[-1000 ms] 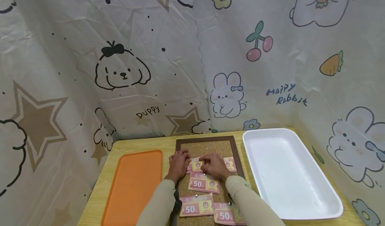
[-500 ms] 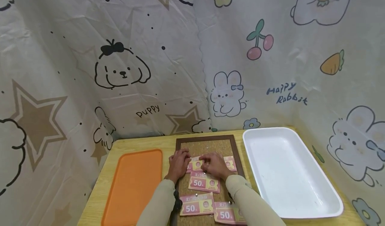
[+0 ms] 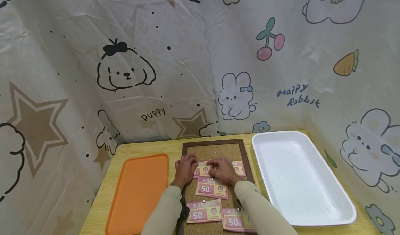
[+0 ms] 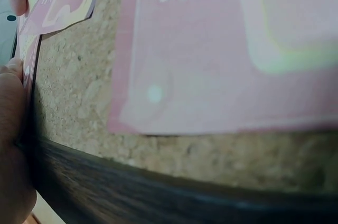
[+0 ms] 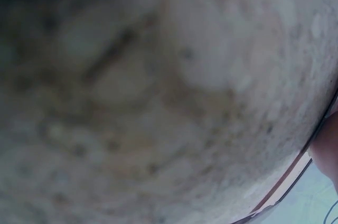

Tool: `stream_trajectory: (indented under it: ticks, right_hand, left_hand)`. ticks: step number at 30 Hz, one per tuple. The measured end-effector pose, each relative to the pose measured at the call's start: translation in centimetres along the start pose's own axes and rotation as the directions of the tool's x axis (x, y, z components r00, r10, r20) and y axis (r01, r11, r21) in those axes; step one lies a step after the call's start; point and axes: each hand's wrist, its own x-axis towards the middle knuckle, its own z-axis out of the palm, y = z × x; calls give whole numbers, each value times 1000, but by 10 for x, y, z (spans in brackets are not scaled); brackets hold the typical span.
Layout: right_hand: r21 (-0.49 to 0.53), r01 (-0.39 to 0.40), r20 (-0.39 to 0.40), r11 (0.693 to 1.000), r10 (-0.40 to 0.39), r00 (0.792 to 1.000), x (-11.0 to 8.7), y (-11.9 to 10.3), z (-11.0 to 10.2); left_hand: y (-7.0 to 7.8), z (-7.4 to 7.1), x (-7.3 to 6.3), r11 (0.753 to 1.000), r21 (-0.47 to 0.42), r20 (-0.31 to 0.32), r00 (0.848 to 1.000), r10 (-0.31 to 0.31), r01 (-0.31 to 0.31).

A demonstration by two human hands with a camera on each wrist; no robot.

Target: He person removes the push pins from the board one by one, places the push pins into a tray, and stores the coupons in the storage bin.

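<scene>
rough, bumpy cork board (image 3: pixel 218 153), streaky wood-look frame (image 3: pixel 212 142), smooth paper tickets (image 3: pixel 212 189), tiny shiny pin (image 3: pixel 204 201) that looks like metal, dull orange plastic tray (image 3: pixel 140 190), smooth, shiny white plastic tray (image 3: pixel 307 183), wood-look table (image 3: pixel 150 148), crinkly, slightly shiny wall sheet (image 3: pixel 184 37), dull cloth sleeves (image 3: pixel 262 207)

2 pale beige sleeves (image 3: pixel 265 209), black device (image 3: pixel 185 211) by left cuff (image 3: pixel 173 192)

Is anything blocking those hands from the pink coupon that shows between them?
Nothing visible stands in the way: the left hand is at the left edge of the pink coupon, and the right hand reaches over it.
</scene>
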Motion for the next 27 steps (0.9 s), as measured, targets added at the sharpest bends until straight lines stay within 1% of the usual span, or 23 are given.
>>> stream_trajectory:
  ticks: [6,11,19,22,27]
  right_hand:
    - [0,-2,1,1000,2,1000,-1,0,1]
    - [0,-13,8,1000,13,1000,-1,-1,0]
    - [-10,1,13,1000,0,1000,-2,-5,-1]
    - [-4,-9,18,1000,9,1000,-3,-6,-2]
    - [16,-39,31,999,38,999,-1,-6,-3]
  left_hand:
    - [-1,1,-1,1000,2,2,1000,-4,4]
    - [-1,1,-1,1000,9,-17,1000,9,-8]
    - [-2,1,-3,1000,9,-20,1000,0,0]
    - [0,-1,-3,1000,5,-22,1000,0,0]
    - [2,-3,-2,1000,-9,-3,1000,-11,11]
